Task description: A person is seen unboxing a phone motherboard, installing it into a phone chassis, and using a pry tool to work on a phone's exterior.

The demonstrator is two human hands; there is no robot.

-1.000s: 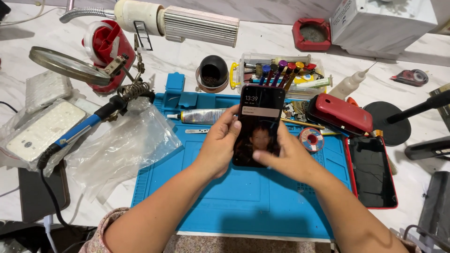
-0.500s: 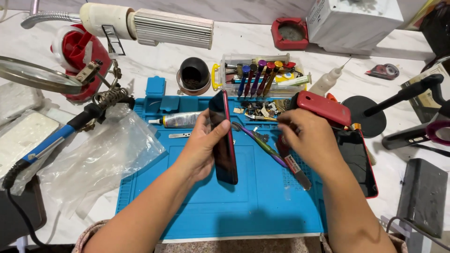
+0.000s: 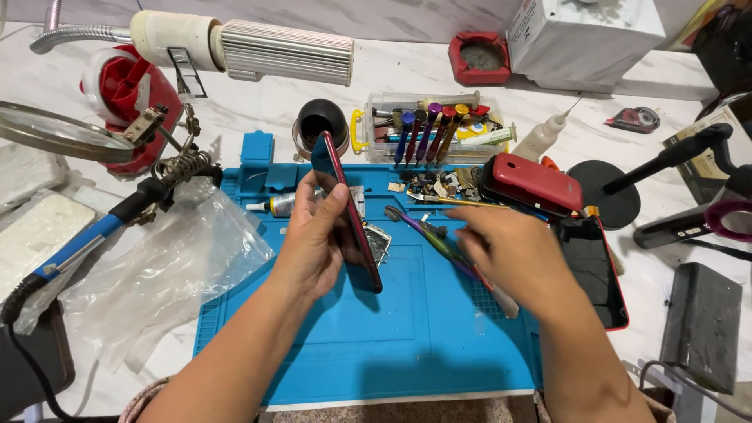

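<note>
I find a phone repair workshop: blue work mat (image 3: pixel 407 345) on the tabletop (image 3: pixel 392 70), soldering iron (image 3: pixel 86 239), magnifier (image 3: pixel 59 133), screwdriver rack (image 3: pixel 427 129), loose parts (image 3: pixel 439 184), and spare phones (image 3: pixel 533 182).

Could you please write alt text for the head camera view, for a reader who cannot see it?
The left hand holds a red-edged phone on edge above a blue work mat, while the right hand reaches toward a purple-handled tool lying there.
</note>
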